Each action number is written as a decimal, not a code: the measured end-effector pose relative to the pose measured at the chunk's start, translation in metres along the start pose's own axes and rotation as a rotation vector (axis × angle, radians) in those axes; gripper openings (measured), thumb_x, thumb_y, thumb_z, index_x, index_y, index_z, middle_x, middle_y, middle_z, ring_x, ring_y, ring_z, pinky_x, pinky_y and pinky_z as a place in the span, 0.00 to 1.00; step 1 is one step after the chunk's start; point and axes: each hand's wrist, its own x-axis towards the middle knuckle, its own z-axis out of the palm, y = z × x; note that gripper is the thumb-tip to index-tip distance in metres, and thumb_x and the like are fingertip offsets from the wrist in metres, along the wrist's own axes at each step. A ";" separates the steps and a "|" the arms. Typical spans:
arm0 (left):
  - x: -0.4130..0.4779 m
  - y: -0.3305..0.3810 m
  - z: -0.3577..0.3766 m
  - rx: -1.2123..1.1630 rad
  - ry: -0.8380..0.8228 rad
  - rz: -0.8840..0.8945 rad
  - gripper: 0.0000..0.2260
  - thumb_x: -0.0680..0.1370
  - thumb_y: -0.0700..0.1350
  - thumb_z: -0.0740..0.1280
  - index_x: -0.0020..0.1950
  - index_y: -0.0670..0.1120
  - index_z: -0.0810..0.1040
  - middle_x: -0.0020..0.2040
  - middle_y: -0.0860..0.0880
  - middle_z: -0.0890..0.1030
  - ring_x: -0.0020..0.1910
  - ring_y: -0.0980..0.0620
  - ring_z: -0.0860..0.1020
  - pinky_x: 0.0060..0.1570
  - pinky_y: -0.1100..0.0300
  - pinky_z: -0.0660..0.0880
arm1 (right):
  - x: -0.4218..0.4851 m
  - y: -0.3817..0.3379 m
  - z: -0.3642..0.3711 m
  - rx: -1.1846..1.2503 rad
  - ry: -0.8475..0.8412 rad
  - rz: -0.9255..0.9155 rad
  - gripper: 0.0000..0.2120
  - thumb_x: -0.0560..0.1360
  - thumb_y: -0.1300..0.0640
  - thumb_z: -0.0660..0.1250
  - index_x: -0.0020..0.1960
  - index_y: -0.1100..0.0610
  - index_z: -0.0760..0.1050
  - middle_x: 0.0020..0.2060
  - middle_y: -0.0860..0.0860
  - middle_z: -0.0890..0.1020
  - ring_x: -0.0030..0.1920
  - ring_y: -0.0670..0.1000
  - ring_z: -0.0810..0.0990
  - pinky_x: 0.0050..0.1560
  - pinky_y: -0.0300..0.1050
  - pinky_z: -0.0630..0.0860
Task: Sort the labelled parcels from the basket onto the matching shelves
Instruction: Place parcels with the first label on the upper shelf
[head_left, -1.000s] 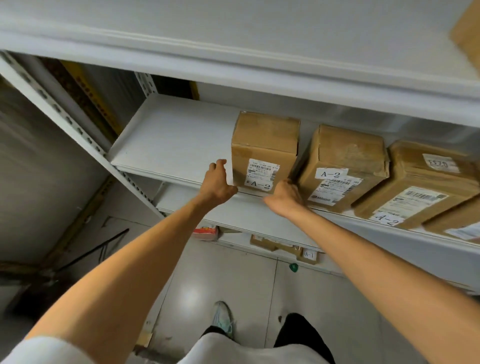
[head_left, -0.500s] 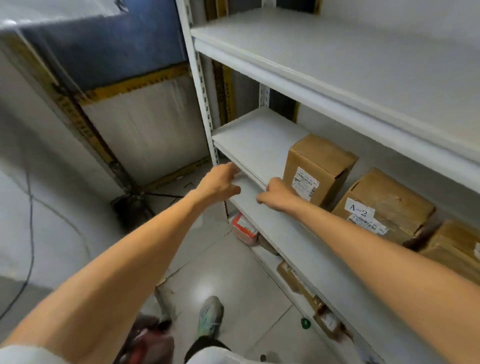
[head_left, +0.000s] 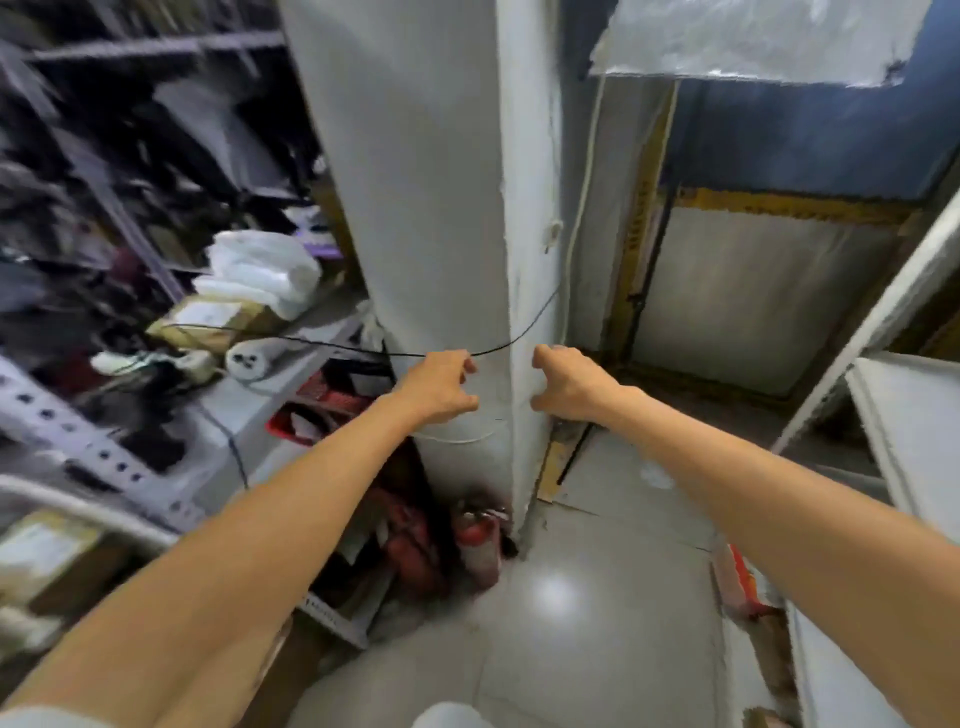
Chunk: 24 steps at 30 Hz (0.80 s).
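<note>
- left hand (head_left: 441, 387): stretched forward in front of the white pillar (head_left: 415, 208); fingers loosely curled, thumb apart from them; holds nothing; a thin black cable (head_left: 363, 350) passes by its fingertips, contact cannot be told
- right hand (head_left: 569, 384): level with the left hand and near it; fingers loosely curled, thumb apart; holds nothing
- parcel (head_left: 208, 318): brown, white label, blurred; lies on the cluttered left rack (head_left: 62, 431), under white bags (head_left: 260, 270); well apart from both hands
- white shelf (head_left: 904, 415): at right edge
- red fire extinguisher (head_left: 478, 540): on floor at the pillar's foot
</note>
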 end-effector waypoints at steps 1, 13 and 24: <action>-0.023 -0.026 -0.011 -0.007 0.031 -0.062 0.20 0.71 0.46 0.71 0.61 0.45 0.75 0.56 0.46 0.80 0.56 0.46 0.78 0.56 0.52 0.75 | 0.010 -0.027 0.007 -0.009 -0.019 -0.073 0.22 0.71 0.57 0.70 0.60 0.65 0.69 0.55 0.59 0.76 0.57 0.61 0.75 0.54 0.54 0.73; -0.317 -0.204 -0.052 -0.053 0.189 -0.655 0.20 0.74 0.46 0.70 0.64 0.41 0.74 0.53 0.46 0.78 0.52 0.46 0.77 0.51 0.53 0.76 | -0.030 -0.329 0.115 -0.128 -0.351 -0.761 0.18 0.74 0.55 0.69 0.58 0.64 0.69 0.51 0.59 0.75 0.51 0.60 0.76 0.49 0.54 0.74; -0.468 -0.281 -0.036 -0.155 0.313 -0.978 0.19 0.73 0.46 0.71 0.62 0.45 0.74 0.59 0.46 0.79 0.56 0.46 0.78 0.55 0.49 0.76 | -0.072 -0.468 0.208 -0.202 -0.459 -0.996 0.19 0.71 0.56 0.69 0.58 0.59 0.67 0.50 0.55 0.72 0.48 0.56 0.74 0.47 0.51 0.76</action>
